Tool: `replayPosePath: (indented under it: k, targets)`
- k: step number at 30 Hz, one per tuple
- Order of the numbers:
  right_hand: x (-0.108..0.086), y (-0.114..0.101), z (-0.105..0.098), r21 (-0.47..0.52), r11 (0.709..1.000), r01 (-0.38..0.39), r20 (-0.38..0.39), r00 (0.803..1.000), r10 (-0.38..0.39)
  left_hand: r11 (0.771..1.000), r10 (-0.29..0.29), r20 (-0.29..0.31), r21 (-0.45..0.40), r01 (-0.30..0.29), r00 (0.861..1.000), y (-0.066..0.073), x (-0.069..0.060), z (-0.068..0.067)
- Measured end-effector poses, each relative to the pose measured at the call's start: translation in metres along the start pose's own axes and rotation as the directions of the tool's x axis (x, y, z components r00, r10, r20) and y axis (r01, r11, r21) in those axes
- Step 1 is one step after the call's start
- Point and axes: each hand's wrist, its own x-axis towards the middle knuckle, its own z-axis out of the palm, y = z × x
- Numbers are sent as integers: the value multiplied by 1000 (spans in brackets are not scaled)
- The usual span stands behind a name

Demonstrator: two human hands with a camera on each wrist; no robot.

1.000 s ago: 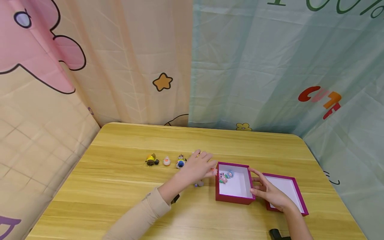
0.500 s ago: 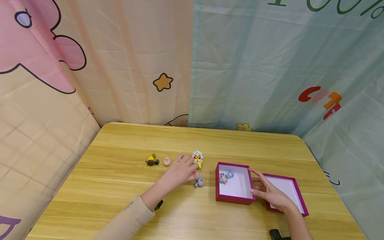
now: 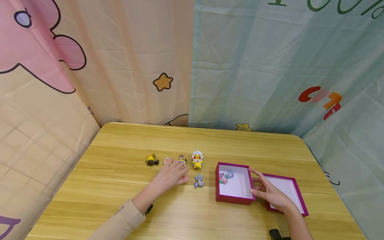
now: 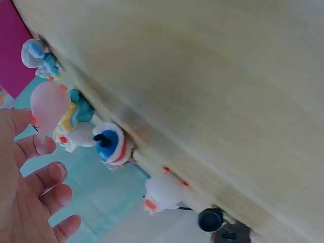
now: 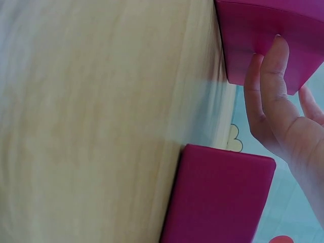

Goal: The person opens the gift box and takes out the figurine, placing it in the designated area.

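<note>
My left hand (image 3: 168,175) pinches a small pink duck figurine (image 4: 49,106) between thumb and fingers, above the table. Just past its fingers are a white duck figurine (image 3: 166,160) and a blue-and-white figurine (image 4: 114,147), the latter partly covered in the head view. To its right stand a yellow figurine with a white bonnet (image 3: 197,160) and a grey-blue figurine (image 3: 199,182). My right hand (image 3: 271,195) touches the right wall of a magenta box (image 3: 234,199) with its fingers and thumb. Two small figurines (image 3: 225,177), one pink and one blue, lie inside at the left.
A magenta lid (image 3: 295,190), white inside, lies right of the box under the right forearm. A yellow-and-black figurine (image 3: 151,160) sits at the row's left end. A black object (image 3: 277,234) is at the front edge by the right wrist. Printed curtains (image 3: 240,83) hang behind the table.
My left hand has moved left and nearer to me, away from the box, with the pink duck. The yellow and grey-blue figurines have come into full view. The right hand and box stay put.
</note>
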Motion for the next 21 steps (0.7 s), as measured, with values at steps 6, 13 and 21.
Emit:
replayPosePath:
  k: [6, 13, 21]
  targets:
    - [0, 0, 0, -1, 1000, 2, 1, 1000, -2, 999, -8, -9, 38, 9, 1000, -6, -7, 8]
    - [0, -1, 1, 0, 1000, 3, 0, 1000, -3, 999, 30, -85, 36, -27, 996, -12, -13, 17]
    - [1, 1, 1, -15, 1000, -25, -18, 1000, 25, 999, 23, -51, 38, -21, 998, -12, -12, 14]
